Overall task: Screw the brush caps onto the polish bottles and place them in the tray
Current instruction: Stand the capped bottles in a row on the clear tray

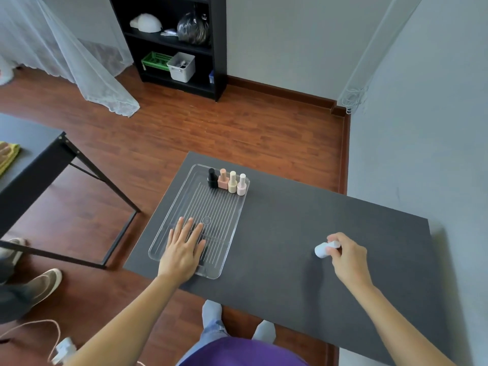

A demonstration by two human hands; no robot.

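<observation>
A clear ribbed tray [169,217] lies on the left part of the dark table. Several capped polish bottles stand in a row at its far end: black [212,178], peach [223,179], cream [232,182] and pale pink [241,185]. My left hand [183,248] rests flat, fingers straight, on the tray's near half. My right hand [348,256] is over the table's right side. Its fingers pinch a white polish bottle [323,249] held tilted on its side just above the tabletop.
The dark table [290,233] runs from the tray to the right edge by the grey wall. A second dark table [34,154] stands at the left, and another person's shoes [39,283] are on the wooden floor. A black shelf unit [174,40] stands at the back.
</observation>
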